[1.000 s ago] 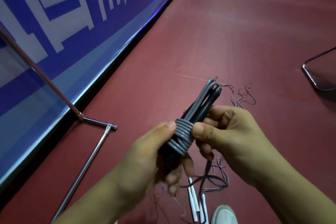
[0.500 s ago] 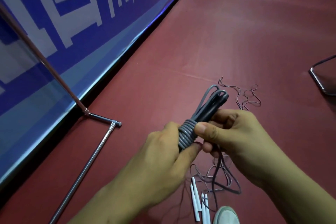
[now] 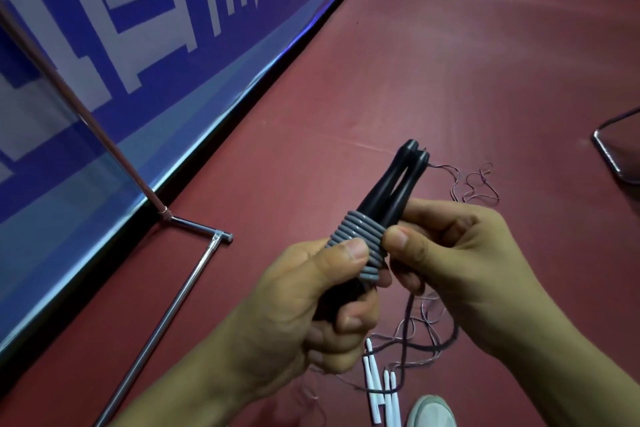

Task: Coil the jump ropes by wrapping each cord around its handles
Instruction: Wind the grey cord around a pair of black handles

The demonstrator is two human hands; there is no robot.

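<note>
Over the red floor [image 3: 450, 80], by the blue banner [image 3: 173, 28], the left hand [image 3: 304, 308] grips the lower end of two black handles [image 3: 398, 184] held together, thumb on the grey cord [image 3: 360, 239] coiled round their middle. The right hand [image 3: 460, 267] pinches the coil's right side, fingers curled. White handles [image 3: 381, 388] lie on the floor below.

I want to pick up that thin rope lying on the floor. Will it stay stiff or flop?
Probably floppy: the loose cord lies in slack, tangled loops. Likely light too, since it's so thin. The white handles nearby look round, so they might roll.
</note>
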